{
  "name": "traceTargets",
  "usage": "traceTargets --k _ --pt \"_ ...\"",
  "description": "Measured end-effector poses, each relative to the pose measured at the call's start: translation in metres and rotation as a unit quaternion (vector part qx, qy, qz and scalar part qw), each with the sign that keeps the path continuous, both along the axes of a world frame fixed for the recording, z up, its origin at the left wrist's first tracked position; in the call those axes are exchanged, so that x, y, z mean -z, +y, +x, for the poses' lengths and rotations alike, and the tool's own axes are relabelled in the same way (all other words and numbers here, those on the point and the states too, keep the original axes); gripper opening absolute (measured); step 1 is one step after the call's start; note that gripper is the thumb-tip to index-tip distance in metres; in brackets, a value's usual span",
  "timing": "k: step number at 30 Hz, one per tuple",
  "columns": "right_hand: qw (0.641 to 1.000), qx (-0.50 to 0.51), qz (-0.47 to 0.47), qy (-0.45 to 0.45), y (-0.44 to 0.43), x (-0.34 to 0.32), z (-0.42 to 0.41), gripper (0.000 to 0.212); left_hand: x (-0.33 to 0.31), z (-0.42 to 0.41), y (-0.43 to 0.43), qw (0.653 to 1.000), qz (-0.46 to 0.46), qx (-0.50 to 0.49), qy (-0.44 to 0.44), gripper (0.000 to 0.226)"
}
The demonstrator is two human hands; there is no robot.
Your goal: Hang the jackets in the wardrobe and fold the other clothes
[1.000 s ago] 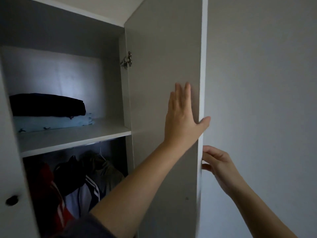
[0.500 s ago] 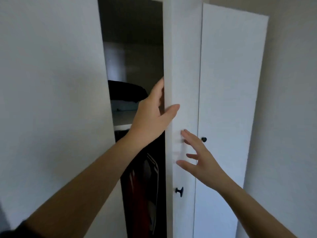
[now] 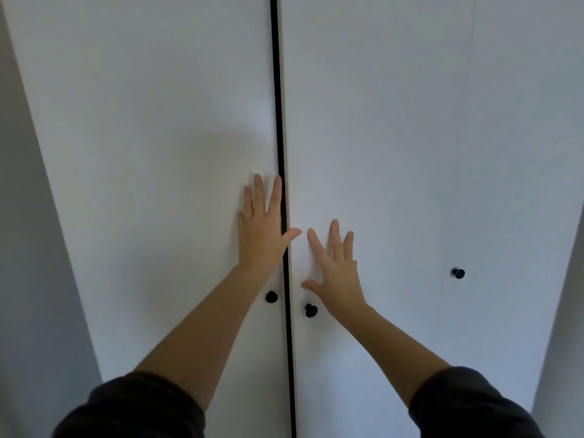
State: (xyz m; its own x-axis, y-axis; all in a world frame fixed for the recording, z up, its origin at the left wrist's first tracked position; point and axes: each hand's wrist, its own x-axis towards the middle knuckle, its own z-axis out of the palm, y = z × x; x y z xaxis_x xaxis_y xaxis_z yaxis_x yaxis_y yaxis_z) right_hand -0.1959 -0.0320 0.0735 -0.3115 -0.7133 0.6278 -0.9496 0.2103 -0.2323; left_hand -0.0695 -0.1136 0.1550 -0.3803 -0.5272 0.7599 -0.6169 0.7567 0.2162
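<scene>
The white wardrobe fills the view with its doors closed. A thin dark gap runs between the left door (image 3: 151, 153) and the middle door (image 3: 379, 137). My left hand (image 3: 262, 229) lies flat on the left door beside the gap, fingers straight, thumb reaching across the gap. My right hand (image 3: 335, 270) presses flat on the middle door with fingers spread. Jackets and folded clothes are hidden behind the doors.
Small black knobs sit on the doors: one on the left door (image 3: 271, 297), one on the middle door (image 3: 311, 310), one further right (image 3: 458, 273). Grey wall shows at the far left (image 3: 28, 279) and lower right (image 3: 565, 343).
The open wardrobe door has swung shut, hiding the shelf and hanging clothes. Both hands moved from the door's edge to flat on the door fronts.
</scene>
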Motion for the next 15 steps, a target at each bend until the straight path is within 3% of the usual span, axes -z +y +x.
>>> traceTargets --k 6,11,13,15 --pt "0.996 0.049 0.036 0.064 -0.032 0.001 -0.011 0.103 0.013 -0.024 -0.029 0.989 -0.025 -0.126 -0.069 0.107" --pt "0.994 0.066 0.031 0.086 -0.046 0.008 -0.02 0.103 0.028 -0.036 -0.046 0.979 -0.062 -0.175 -0.089 0.105" --pt "0.995 0.048 0.035 0.076 -0.042 0.006 -0.018 0.096 0.027 -0.036 -0.047 0.977 -0.071 -0.18 -0.095 0.106" --pt "1.0 -0.019 0.022 0.012 -0.03 -0.004 -0.019 0.081 0.027 -0.035 -0.047 0.976 -0.062 -0.18 -0.104 0.106"
